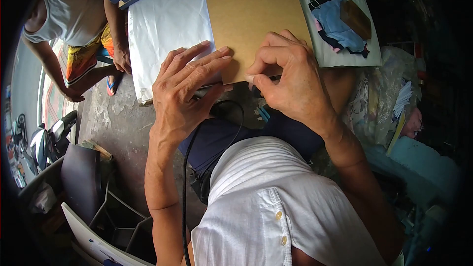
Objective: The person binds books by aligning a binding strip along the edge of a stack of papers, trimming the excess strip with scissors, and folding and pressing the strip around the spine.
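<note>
A flat brown board (pixel 256 12) lies on a white-covered table (pixel 165 24), its near edge close to my body. My left hand (pixel 185 83) has its fingers stretched out, with the fingertips on the lower left part of the board and the thumb beside its near edge. My right hand (pixel 293 76) is closed in a pinch, thumb and index fingertip meeting at the board's near edge. What sits between those fingertips, if anything, is too small to make out. The other right fingers curl over the board's right side.
Scissors (pixel 315 1), folded blue and dark cloths (pixel 337 24) and a brown block (pixel 355 19) lie at the table's right. Another person (pixel 74 24) sits at the left. A chair (pixel 86 182) stands lower left; plastic bags (pixel 389 79) are at right. A black cable (pixel 186 182) hangs before me.
</note>
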`<state>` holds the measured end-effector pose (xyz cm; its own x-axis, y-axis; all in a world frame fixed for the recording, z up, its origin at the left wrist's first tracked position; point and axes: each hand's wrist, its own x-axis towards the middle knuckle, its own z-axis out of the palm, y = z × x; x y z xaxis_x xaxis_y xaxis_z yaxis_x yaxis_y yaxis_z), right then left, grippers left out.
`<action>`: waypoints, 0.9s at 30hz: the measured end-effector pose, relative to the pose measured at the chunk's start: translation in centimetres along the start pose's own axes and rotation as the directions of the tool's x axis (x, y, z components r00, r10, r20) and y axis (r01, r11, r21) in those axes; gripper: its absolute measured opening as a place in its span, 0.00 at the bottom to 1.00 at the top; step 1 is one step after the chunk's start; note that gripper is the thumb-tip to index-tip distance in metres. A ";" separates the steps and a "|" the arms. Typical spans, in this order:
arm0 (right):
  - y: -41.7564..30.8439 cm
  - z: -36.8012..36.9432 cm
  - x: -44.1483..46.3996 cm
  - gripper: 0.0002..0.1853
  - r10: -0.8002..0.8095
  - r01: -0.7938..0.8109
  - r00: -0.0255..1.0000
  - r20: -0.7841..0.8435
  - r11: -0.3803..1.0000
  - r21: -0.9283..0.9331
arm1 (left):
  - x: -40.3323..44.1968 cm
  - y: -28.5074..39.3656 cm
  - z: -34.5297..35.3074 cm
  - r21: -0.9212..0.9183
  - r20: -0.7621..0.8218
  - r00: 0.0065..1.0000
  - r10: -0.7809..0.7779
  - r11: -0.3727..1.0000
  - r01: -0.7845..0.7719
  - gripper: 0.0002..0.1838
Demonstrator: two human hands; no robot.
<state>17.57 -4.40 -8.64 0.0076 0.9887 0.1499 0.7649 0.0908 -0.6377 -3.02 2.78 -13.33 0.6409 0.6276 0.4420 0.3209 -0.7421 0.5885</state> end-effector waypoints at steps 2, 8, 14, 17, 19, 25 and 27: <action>-0.4 1.2 0.4 0.05 -0.040 0.040 0.998 -0.038 0.999 0.010 | -0.1 -0.2 0.0 -0.006 -0.015 1.000 0.007 1.000 -0.007 0.31; -2.1 4.2 0.9 0.06 -0.142 0.139 0.982 -0.125 0.990 -0.038 | -0.3 0.4 0.0 -0.092 -0.030 0.990 -0.138 0.987 0.135 0.39; -2.5 4.2 -3.2 0.18 -0.453 0.451 0.829 -0.329 0.888 -0.086 | -1.1 1.2 -0.1 -0.060 -0.079 0.997 0.004 0.998 -0.008 0.47; -1.0 4.3 -5.7 0.20 -0.465 0.420 0.866 -0.181 0.875 -0.240 | -2.8 1.8 1.3 0.022 -0.100 0.972 0.211 0.978 -0.210 0.34; 0.2 4.1 -6.4 0.21 -0.441 0.382 0.887 -0.142 0.869 -0.313 | -3.0 2.5 3.1 0.035 -0.102 0.981 0.167 0.986 -0.164 0.29; 4.2 0.2 -7.8 0.24 -0.352 0.265 0.933 -0.077 0.815 -0.515 | -2.4 2.2 3.4 0.208 -0.136 0.973 0.185 0.966 -0.155 0.22; 5.9 -2.0 -8.6 0.25 -0.326 0.226 0.941 -0.091 0.804 -0.550 | -2.2 2.2 3.3 0.248 -0.151 0.965 0.213 0.953 -0.171 0.19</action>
<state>23.31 -12.55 -12.22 -0.1838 0.8897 0.4179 0.9711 0.2302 -0.0629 -1.42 -1.02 -15.22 0.5819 0.4834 0.6540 0.3693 -0.8735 0.3171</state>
